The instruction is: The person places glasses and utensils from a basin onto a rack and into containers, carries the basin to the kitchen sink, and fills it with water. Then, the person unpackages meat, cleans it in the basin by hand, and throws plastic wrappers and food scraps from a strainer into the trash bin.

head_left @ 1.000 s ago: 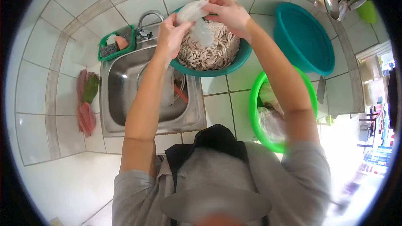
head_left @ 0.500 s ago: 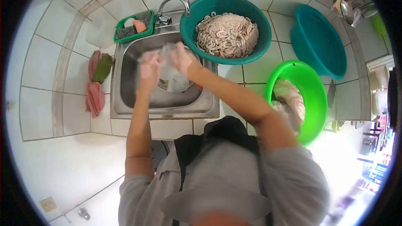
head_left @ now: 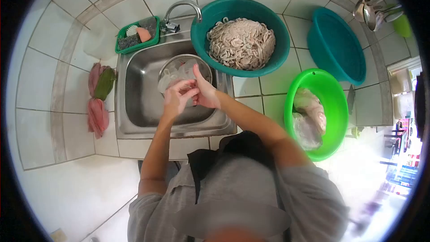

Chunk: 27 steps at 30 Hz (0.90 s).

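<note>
Over the sink point(head_left: 139, 94), my two hands meet near its front right part. My left hand point(head_left: 179, 96) is closed, its fingertips curled in against the other palm; whatever they pinch is too small to name. My right hand point(head_left: 207, 88) is held edge-on with one digit stretched upward and the rest partly hidden. Just behind the hands, a crumpled clear plastic bag point(head_left: 169, 77) lies in a round metal bowl point(head_left: 209, 71) inside the sink. To the right, a teal basin point(head_left: 283, 45) holds a heap of pale, intestine-like strands point(head_left: 242, 42).
A bright green basin point(head_left: 338, 116) with pale meat point(head_left: 310, 107) and clear plastic stands at the right. Another teal basin point(head_left: 336, 45) leans against the wall. The faucet point(head_left: 181, 6) arches behind the sink, beside a green sponge tray point(head_left: 139, 36). Cloths point(head_left: 97, 116) lie left; ladles point(head_left: 369, 13) hang upper right.
My hands have come down and toward me, and together. The clear plastic that was at my hands now lies in the bowl behind them. The view has shifted slightly.
</note>
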Each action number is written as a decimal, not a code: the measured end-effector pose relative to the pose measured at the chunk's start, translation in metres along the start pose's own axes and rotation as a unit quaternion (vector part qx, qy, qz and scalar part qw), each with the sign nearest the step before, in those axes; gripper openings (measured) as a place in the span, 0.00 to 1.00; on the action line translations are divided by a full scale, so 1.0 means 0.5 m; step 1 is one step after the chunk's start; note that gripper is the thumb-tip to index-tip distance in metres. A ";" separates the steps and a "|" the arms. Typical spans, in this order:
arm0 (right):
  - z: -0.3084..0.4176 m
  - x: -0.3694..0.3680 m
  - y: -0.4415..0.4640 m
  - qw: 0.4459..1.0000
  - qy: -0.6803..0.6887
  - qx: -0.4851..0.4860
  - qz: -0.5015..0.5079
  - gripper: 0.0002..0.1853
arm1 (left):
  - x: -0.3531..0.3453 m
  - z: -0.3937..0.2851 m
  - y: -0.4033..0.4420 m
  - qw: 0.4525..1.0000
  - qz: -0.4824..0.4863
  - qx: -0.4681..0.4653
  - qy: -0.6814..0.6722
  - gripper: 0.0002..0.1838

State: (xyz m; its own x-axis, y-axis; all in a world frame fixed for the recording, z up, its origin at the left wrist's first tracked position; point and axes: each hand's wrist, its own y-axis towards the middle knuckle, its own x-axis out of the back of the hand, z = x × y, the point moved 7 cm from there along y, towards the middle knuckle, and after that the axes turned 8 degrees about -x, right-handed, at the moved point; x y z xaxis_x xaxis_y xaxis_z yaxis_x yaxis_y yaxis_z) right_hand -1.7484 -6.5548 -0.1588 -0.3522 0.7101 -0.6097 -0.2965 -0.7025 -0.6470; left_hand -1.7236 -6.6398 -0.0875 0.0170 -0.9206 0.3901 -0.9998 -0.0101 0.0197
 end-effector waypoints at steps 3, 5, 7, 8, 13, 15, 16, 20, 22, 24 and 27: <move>-0.003 -0.025 -0.020 0.999 -0.007 -0.006 0.037 0.43 | -0.001 -0.026 -0.010 0.992 -0.017 -0.110 0.061 0.15; -0.003 -0.026 -0.023 0.999 -0.017 0.003 0.030 0.43 | -0.001 -0.039 -0.009 0.978 -0.006 -0.171 0.123 0.14; -0.005 -0.009 -0.019 1.000 -0.016 0.010 -0.020 0.45 | 0.007 -0.023 -0.001 0.982 -0.018 -0.155 0.107 0.13; -0.002 -0.014 -0.027 1.000 -0.016 0.011 -0.021 0.45 | 0.013 -0.010 0.004 0.986 -0.032 -0.139 0.092 0.11; 0.037 0.034 -0.065 0.836 -0.439 0.186 -0.270 0.38 | 0.054 0.109 0.071 0.923 0.024 -0.167 0.347 0.10; 0.062 0.004 -0.123 0.793 -0.495 0.233 -0.269 0.28 | 0.054 0.169 0.087 0.894 0.083 -0.185 0.399 0.11; 0.084 -0.034 -0.162 0.779 -0.534 0.245 -0.220 0.23 | 0.057 0.180 0.087 0.838 0.032 -0.239 0.489 0.12; 0.246 -0.061 -0.346 0.694 -0.554 0.355 -0.290 0.11 | 0.073 0.178 0.130 0.782 -0.030 -0.243 0.574 0.14; 0.335 0.008 -0.377 0.579 -0.627 0.364 -0.373 0.15 | 0.092 0.087 0.148 0.854 -0.022 -0.205 0.478 0.14; 0.387 0.108 -0.359 0.572 -0.669 0.235 -0.412 0.36 | 0.090 0.016 0.168 0.911 -0.010 -0.179 0.372 0.14; 0.407 0.163 -0.255 0.586 -0.676 0.131 -0.426 0.47 | 0.104 0.011 0.227 0.980 -0.058 -0.083 0.171 0.11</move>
State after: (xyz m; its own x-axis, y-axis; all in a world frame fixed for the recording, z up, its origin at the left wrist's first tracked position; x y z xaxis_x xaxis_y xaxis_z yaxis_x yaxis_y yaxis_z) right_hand -1.9202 -6.4169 -0.0328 -0.3057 0.2462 0.9198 -0.9404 -0.2289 -0.2513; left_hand -1.8365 -6.6909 -0.0701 0.1620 -0.7320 0.6617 -0.9752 -0.0164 0.2205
